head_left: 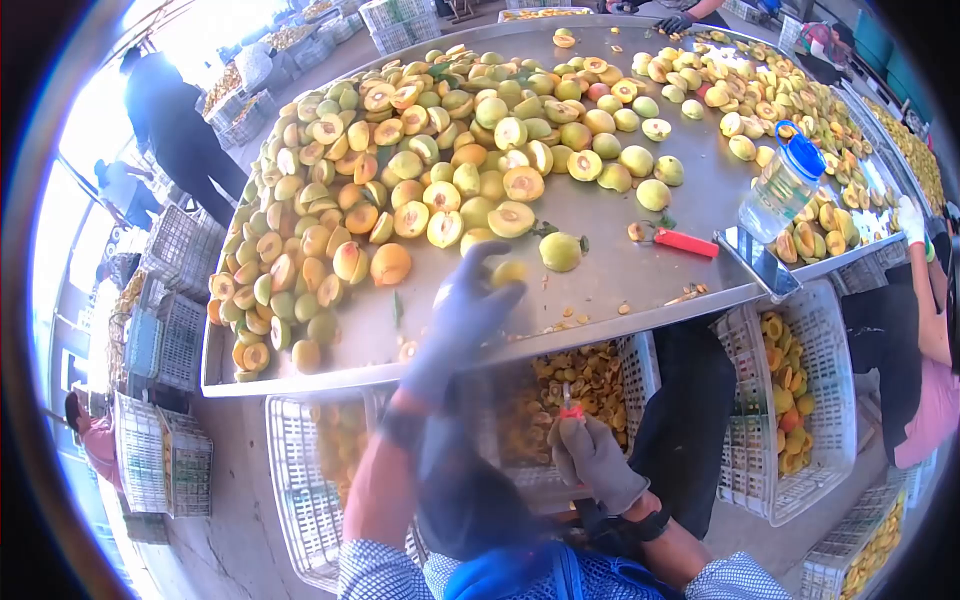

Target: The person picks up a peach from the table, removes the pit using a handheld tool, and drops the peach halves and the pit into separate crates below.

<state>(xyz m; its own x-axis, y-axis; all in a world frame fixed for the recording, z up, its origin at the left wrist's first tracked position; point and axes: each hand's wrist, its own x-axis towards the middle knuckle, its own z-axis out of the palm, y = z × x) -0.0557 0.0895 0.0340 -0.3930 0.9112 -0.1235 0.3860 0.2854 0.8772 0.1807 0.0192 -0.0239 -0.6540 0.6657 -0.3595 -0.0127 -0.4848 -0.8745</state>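
My left hand (468, 305), in a pale glove and a little blurred, is above the near edge of the metal table (600, 290). Its fingers curl round a small yellow-green apricot piece (508, 272). Lower down, over a crate of apricot pieces (590, 385), my gloved right hand (597, 462) is closed on a small knife (570, 408); its red part and short blade point up. A whole green-yellow apricot (560, 251) lies just right of my left hand. Beyond it spreads a large heap of halved apricots (410, 170).
On the table's right lie a red-handled tool (686, 243), a phone (757, 262) and a blue-lidded bottle (783, 190). White crates (790, 400) stand below the edge. A co-worker's gloved hand (911, 220) is at the right; another dark-gloved hand (676, 22) is across the table.
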